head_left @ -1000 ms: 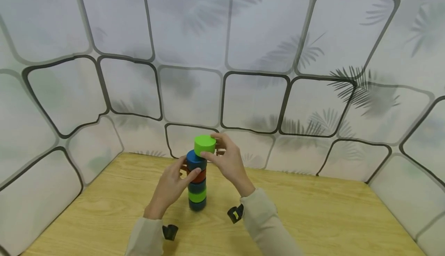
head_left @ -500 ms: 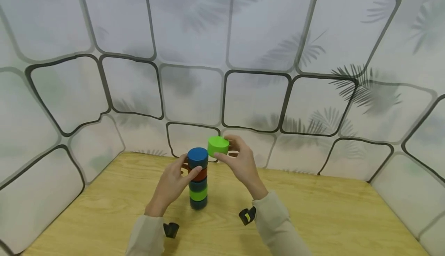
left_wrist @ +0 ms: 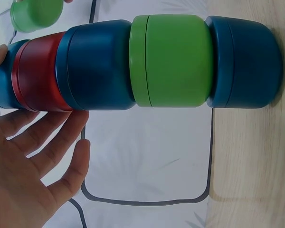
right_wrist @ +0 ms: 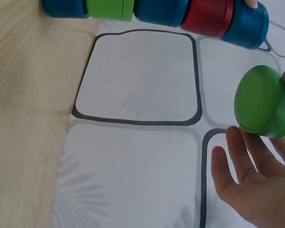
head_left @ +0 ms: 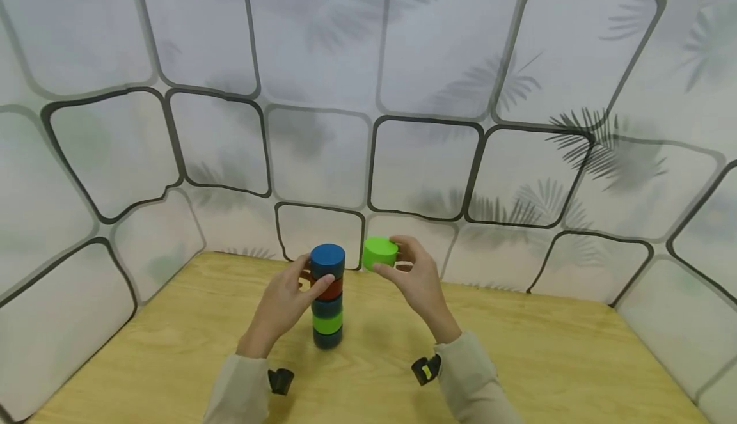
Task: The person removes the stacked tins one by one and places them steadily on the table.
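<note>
In the head view a tower of several round lidded tins stands on the table: a blue tin (head_left: 327,261) on top, a red tin (head_left: 330,288) under it, then blue, a green tin (head_left: 327,323) and a blue tin (head_left: 327,339) at the bottom. My left hand (head_left: 282,309) holds the tower near its top, thumb in front, fingers behind against the red tin (left_wrist: 40,71). To the right, my right hand (head_left: 417,277) pinches a separate green tin (head_left: 380,254) in the air, apart from the tower. The right wrist view shows this green tin's (right_wrist: 259,99) flat underside.
The wooden table (head_left: 518,360) spreads out around the tower. Behind it and at the sides rises a pale wall (head_left: 426,168) patterned with dark rounded outlines and leaf shapes. A small black camera (head_left: 426,369) sits at the right wrist.
My right hand has carried the green tin from over the tower's top edge to the right and slightly lower. The left hand has kept its hold, and the tower stays upright.
</note>
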Available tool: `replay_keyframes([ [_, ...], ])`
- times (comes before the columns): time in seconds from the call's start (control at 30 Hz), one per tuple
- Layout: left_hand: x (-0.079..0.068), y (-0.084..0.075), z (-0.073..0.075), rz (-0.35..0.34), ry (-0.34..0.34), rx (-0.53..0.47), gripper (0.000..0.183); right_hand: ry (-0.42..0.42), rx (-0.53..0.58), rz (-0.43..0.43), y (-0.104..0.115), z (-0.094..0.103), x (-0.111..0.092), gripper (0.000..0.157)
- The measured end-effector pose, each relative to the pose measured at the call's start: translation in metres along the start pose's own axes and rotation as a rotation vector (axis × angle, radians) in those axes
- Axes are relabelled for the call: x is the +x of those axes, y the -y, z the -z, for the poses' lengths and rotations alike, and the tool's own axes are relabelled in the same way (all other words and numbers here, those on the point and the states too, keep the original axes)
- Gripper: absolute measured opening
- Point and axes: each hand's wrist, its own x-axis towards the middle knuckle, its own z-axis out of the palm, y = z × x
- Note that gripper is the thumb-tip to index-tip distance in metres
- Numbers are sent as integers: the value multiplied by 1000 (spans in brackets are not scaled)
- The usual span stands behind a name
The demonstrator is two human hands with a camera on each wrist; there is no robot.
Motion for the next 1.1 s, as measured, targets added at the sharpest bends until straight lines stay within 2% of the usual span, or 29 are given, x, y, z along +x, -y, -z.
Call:
replay_keyframes([
  [0.7, -1, 0, 2, 15, 17, -15, 51, 41, -49, -15, -17, 16, -5, 47],
  [0.93, -1, 1, 1, -15, 13, -13, 52, 48, -77, -13, -20, 23, -9, 45],
  [1.1, 0, 3, 0, -7, 12, -17, 51, 55, -107, -7, -22, 27, -9, 44],
])
